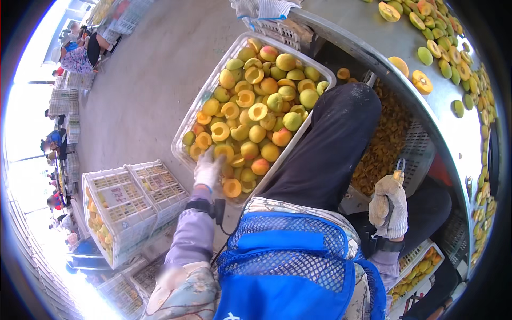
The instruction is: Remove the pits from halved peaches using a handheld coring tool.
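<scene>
My left hand (207,171), in a white knit glove, reaches over the near left corner of a white plastic crate (179,134). Its fingers are apart, slightly blurred, beside a halved yellow peach (223,151). Halved peaches (256,112) with green, yellow and reddish skins fill this crate; several turn up a hollow where the pit was. My right hand (387,210), in a worn, stained glove, is shut on a pitting tool (399,170) with a metal loop at its tip. It is held above my right leg, away from the fruit crate.
A metal worktable (352,34) curves along the right, bearing many cut peaches (444,48). Beneath its edge sits a crate of brownish scraps (378,156). Fruit-filled crates (132,196) stand at left; another fruit crate (418,276) is at lower right. People (78,58) sit far left.
</scene>
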Demonstrator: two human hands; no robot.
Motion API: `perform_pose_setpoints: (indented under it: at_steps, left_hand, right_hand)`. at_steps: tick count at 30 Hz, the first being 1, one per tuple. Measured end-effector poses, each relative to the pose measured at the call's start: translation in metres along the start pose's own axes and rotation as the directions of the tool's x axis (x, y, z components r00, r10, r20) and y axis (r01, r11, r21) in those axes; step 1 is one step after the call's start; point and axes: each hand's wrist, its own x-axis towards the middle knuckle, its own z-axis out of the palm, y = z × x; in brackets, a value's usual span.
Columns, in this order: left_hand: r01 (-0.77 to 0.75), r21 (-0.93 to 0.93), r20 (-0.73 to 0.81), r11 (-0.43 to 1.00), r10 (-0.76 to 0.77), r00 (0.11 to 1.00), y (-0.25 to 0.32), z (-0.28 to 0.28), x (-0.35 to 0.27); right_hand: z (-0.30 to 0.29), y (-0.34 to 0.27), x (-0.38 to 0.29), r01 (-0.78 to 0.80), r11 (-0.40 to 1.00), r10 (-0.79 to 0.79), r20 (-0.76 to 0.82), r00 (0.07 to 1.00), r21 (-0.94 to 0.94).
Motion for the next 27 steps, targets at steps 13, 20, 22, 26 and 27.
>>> perform_pose_setpoints:
  at_steps: [13, 20, 22, 26, 27]
  left_hand:
    - [-0.055, 0.178, -0.063, 0.983, 0.067, 0.996, 0.003, 0.023, -0.008]
    - [-0.227, 0.094, 0.220, 0.969, 0.202, 0.954, 0.010, -0.027, 0.024]
    - [-0.167, 0.253, 0.240, 0.953, 0.105, 0.965, 0.032, -0.050, 0.009]
    - [-0.210, 0.515, 0.665, 0.831, -0.233, 0.709, 0.047, -0.043, -0.026]
    - [-0.363, 0.570, 0.677, 0.737, -0.171, 0.716, 0.053, -0.035, -0.044]
  right_hand:
    - [0.016, 0.008, 0.009, -0.055, 0.998, 0.055, -0.002, 0.998, -0.032]
    - [0.023, 0.002, 0.011, -0.064, 0.996, 0.061, -0.048, 0.997, -0.057]
    - [0.017, 0.003, 0.009, -0.054, 0.996, 0.056, 0.020, 0.998, -0.072]
    - [0.017, 0.004, 0.009, -0.067, 0.997, 0.068, 0.014, 0.998, -0.031]
    - [0.020, 0.003, 0.009, -0.069, 0.997, 0.069, -0.009, 0.998, -0.042]
